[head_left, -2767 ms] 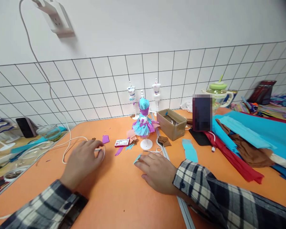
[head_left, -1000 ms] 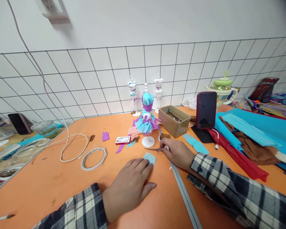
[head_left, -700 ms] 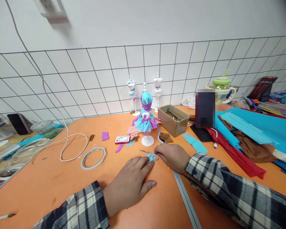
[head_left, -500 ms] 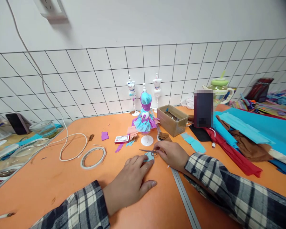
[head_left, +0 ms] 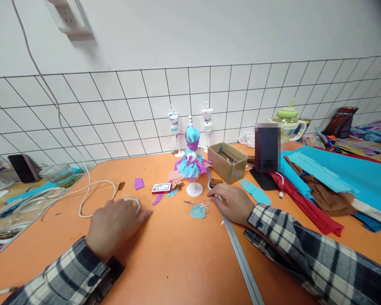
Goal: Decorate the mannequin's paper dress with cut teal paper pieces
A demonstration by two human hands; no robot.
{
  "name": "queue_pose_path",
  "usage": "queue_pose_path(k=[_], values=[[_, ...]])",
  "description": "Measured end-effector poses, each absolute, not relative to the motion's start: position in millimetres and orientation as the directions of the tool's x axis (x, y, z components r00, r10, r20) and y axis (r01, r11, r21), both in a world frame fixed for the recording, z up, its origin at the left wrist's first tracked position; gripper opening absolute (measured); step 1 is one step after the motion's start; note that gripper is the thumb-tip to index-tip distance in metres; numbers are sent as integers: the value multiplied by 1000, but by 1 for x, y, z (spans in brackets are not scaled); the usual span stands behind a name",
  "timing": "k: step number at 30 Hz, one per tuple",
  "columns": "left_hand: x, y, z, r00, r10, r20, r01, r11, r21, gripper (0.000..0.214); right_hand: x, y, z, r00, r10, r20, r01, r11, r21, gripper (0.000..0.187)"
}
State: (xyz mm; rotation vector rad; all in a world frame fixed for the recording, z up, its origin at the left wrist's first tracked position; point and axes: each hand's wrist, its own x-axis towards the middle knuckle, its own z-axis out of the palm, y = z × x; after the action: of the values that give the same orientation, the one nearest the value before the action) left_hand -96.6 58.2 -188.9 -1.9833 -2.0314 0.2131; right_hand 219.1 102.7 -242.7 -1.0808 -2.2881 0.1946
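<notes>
My left hand (head_left: 114, 222) lies palm down on the orange table (head_left: 178, 262), its fingers spread over a white tape roll (head_left: 133, 203) that is mostly hidden beneath them. My right hand (head_left: 230, 203) rests on the table with loosely bent fingers and holds nothing. Just left of its fingertips lie small scissors (head_left: 198, 205) and a light blue paper scrap (head_left: 197, 212). Behind them stands a small mannequin in a blue and purple paper dress (head_left: 190, 163).
A metal strip (head_left: 238, 250) runs under my right forearm. A cardboard box (head_left: 227, 163), a propped phone (head_left: 266, 147) and piled blue, red and brown sheets (head_left: 320, 182) lie to the right. A white cable (head_left: 95, 186), purple scrap (head_left: 139, 183) and red card (head_left: 161, 188) are nearby.
My left hand left the blue scrap and moved left onto the tape roll. My right hand let go of the scissors, which now lie on the table beside the scrap.
</notes>
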Motion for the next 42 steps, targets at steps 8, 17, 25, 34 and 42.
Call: queue_pose_path(k=[8,17,25,34,42], values=[[-124,72,-195,5,991,137,983,20,-180,40,217,96,-237,-531,722,443,649,683,-336,20],[-63,26,-196,356,862,360,543,-504,672,26,206,73,-224,-442,720,535,547,689,-476,38],[-46,18,-209,585,807,83,405,-380,832,28,196,54,-221,-449,739,502,460,673,-579,53],[-42,20,-216,507,851,140,646,-482,592,29,195,56,-226,-498,733,464,490,679,-547,21],[-41,19,-215,538,816,212,693,-571,441,26,195,58,-228,-606,650,458,405,748,-526,5]])
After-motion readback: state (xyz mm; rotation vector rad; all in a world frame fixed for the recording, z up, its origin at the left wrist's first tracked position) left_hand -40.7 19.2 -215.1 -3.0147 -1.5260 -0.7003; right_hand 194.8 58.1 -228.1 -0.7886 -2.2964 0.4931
